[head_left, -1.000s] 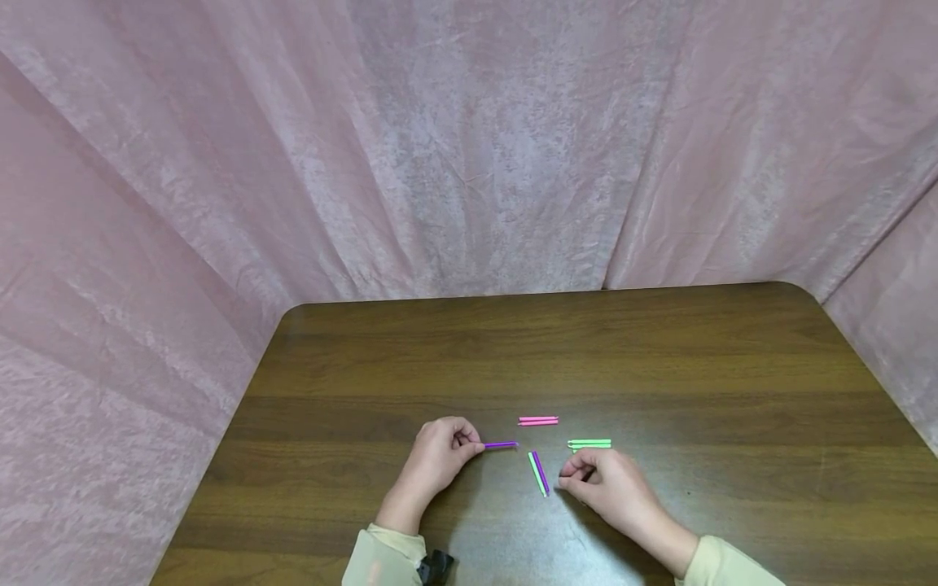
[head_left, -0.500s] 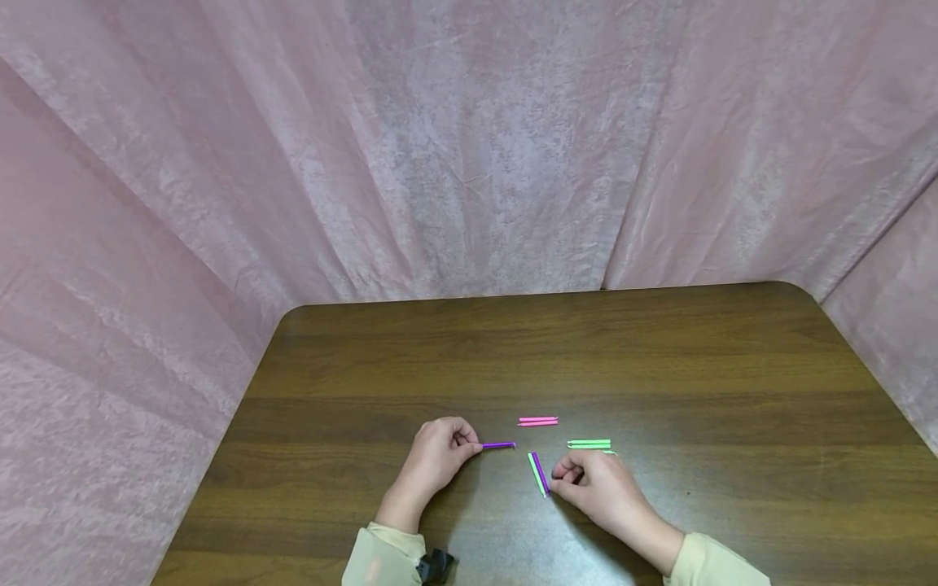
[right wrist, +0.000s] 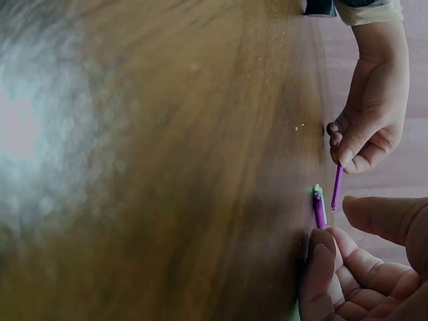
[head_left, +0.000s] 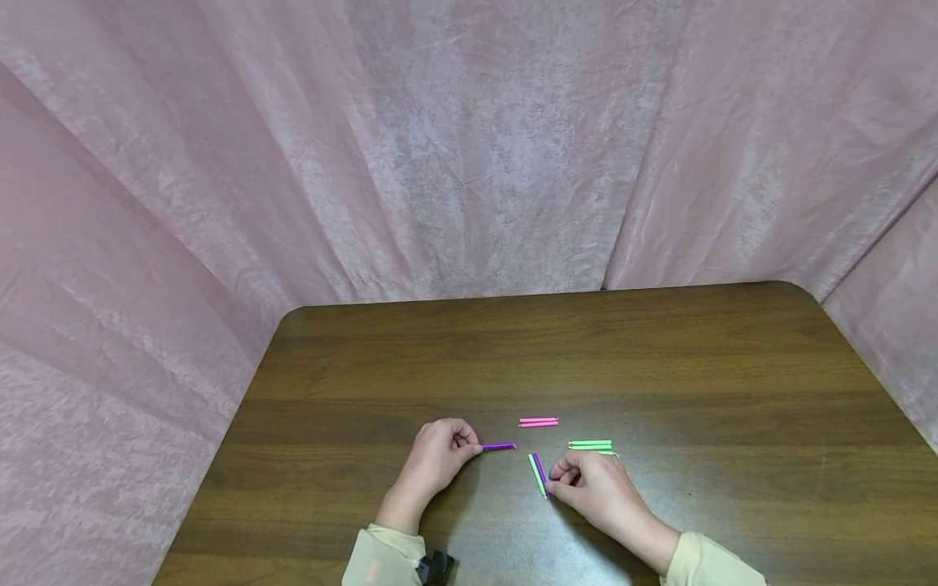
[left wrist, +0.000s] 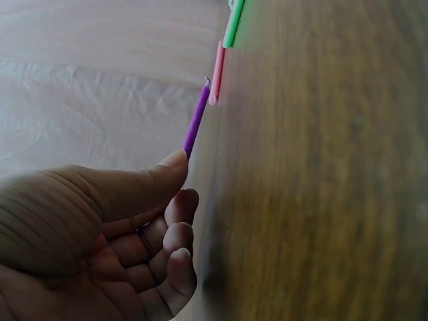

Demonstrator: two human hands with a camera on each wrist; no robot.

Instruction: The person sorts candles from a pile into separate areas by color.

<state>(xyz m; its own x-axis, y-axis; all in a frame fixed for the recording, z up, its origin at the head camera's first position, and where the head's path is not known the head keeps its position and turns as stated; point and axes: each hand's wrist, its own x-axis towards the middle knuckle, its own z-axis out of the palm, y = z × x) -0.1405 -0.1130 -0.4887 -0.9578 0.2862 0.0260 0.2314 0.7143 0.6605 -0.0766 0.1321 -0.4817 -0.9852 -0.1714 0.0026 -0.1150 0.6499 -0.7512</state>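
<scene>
My left hand [head_left: 436, 457] pinches one end of a thin purple candle [head_left: 498, 446] between thumb and forefinger; its wick end points right, as the left wrist view [left wrist: 196, 124] also shows. Just right of it, a green candle [head_left: 536, 472] and a second purple candle [head_left: 540, 467] lie side by side on the table. My right hand [head_left: 604, 491] is at the near end of this pair. In the right wrist view its thumb [right wrist: 384, 215] stands apart from the bent fingers [right wrist: 321, 267], with the lying purple candle [right wrist: 319, 208] by the fingertips; whether they touch it is unclear.
Two pink candles [head_left: 538, 422] lie farther back on the brown wooden table [head_left: 410, 358]. Green candles [head_left: 589, 444] lie behind my right hand, one partly hidden by it. Pink curtains [head_left: 469, 146] hang around the table.
My right hand has moved slightly left, up to the green and purple pair, uncovering more of the green candles behind it. The left hand with its purple candle has hardly moved.
</scene>
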